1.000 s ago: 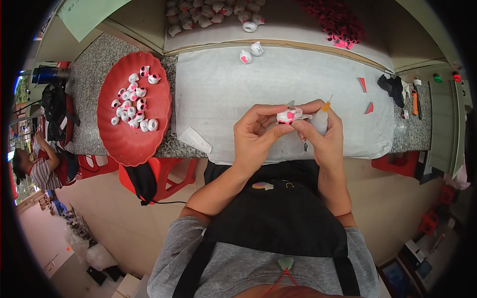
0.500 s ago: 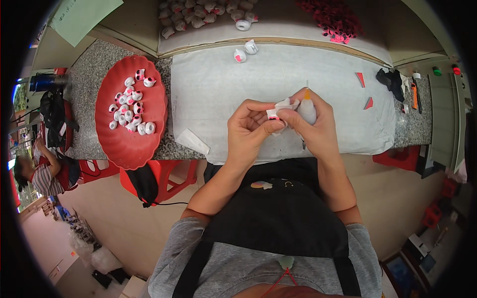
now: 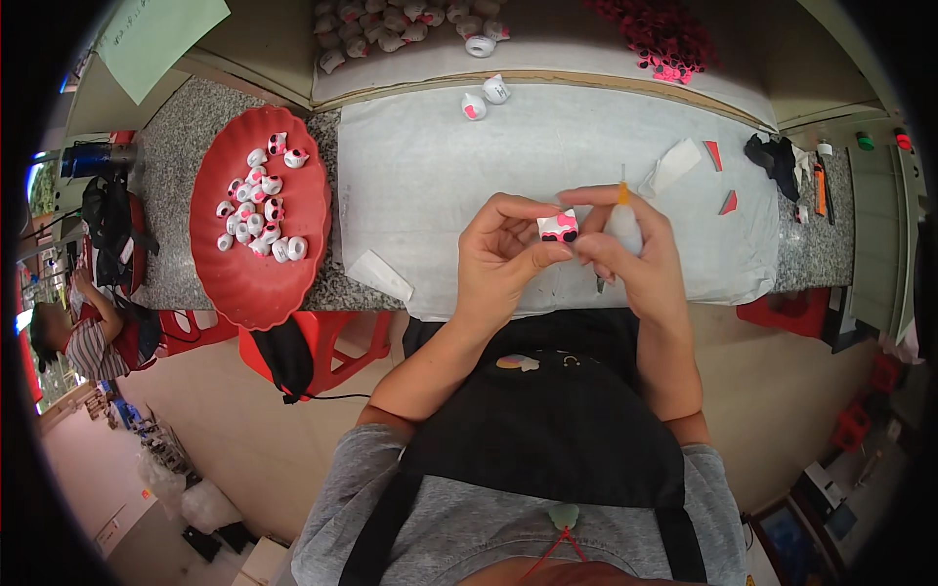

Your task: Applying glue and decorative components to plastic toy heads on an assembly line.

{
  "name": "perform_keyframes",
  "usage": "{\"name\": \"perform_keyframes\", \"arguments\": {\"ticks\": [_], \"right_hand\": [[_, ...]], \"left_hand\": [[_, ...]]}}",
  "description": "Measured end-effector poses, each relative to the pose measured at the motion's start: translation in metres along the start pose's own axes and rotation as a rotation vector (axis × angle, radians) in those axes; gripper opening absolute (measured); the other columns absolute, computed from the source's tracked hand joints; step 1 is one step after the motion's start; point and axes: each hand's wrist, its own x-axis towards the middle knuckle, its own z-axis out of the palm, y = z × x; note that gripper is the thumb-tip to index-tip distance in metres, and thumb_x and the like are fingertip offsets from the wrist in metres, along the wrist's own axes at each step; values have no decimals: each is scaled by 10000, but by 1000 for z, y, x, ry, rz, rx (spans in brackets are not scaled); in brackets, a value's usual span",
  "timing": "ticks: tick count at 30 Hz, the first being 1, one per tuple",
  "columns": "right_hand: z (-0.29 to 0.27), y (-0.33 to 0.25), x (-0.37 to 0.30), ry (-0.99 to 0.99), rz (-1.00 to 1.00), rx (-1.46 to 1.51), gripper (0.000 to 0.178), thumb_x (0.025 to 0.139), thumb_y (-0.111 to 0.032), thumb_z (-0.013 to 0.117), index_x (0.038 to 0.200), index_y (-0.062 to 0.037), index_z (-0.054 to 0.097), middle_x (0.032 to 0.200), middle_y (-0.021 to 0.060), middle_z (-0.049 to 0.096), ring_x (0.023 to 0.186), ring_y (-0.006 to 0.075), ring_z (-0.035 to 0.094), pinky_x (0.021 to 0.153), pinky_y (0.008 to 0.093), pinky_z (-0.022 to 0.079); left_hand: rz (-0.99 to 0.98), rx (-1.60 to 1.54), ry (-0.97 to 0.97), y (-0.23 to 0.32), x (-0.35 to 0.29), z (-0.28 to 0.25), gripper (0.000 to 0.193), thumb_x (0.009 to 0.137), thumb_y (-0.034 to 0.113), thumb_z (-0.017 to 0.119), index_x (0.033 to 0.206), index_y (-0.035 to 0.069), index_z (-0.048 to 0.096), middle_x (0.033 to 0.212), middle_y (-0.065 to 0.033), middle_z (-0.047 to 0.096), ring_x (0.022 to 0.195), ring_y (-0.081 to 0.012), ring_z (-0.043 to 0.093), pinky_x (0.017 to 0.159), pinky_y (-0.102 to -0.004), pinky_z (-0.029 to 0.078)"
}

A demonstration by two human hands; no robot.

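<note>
My left hand (image 3: 496, 256) pinches a small white cat-head-shaped piece (image 3: 557, 228) with pink and black parts on its front, between thumb and fingertips. In my right hand (image 3: 640, 249) is a small translucent squeeze bottle (image 3: 623, 230) with an orange collar and a thin needle tip pointing away from me. The right fingertips are close to the piece's right side; whether they touch it I cannot tell. Under the right palm shows the end of a dark thin tool, mostly hidden. A folded white tissue (image 3: 672, 167) lies beyond my right hand.
Left stands a red scalloped tray (image 3: 259, 305) with several similar pieces. Two white pieces (image 3: 486, 98) lie on the white sheet (image 3: 410, 166), below a shelf heaped with more pieces and pink parts (image 3: 669, 63). Red scraps (image 3: 721, 176), black cloth (image 3: 770, 166) and another tissue (image 3: 381, 274) lie around.
The tissue has left my hands and now lies on the sheet to the right. My right hand has drawn slightly right, so the piece's pink and black front shows.
</note>
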Motion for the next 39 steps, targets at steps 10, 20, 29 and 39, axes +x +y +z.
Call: {"name": "perform_keyframes", "arguments": {"ticks": [10, 20, 29, 39], "right_hand": [[13, 18, 7, 111, 59, 180, 117, 761, -93, 506, 781, 20, 527, 555, 18, 451, 436, 54, 385, 365, 175, 278], [-55, 14, -10, 516, -234, -229, 158, 699, -10, 545, 852, 3, 506, 620, 16, 460, 509, 58, 391, 455, 184, 313], [-143, 5, -27, 761, -252, -1049, 133, 709, -110, 584, 805, -21, 560, 673, 37, 549, 589, 108, 488, 552, 226, 385], [-146, 12, -17, 709, -108, -1282, 140, 702, -137, 578, 767, -16, 552, 677, 118, 569, 595, 242, 547, 550, 287, 404]], "left_hand": [[41, 37, 65, -2, -4, -3, 278, 669, -41, 610, 910, -21, 473, 907, -106, 537, 865, -147, 514, 779, -253, 394], [-47, 66, 112, 3, 0, 2, 247, 739, -8, 484, 985, -7, 467, 900, -135, 536, 857, -182, 517, 752, -311, 424], [-165, 41, 96, 0, 8, 10, 177, 736, -28, 511, 912, -3, 502, 844, -83, 543, 761, -121, 519, 680, -264, 443], [-185, 142, 47, -3, 9, 14, 145, 745, 5, 526, 888, -11, 519, 862, -100, 545, 692, -139, 544, 680, -259, 440]]}}
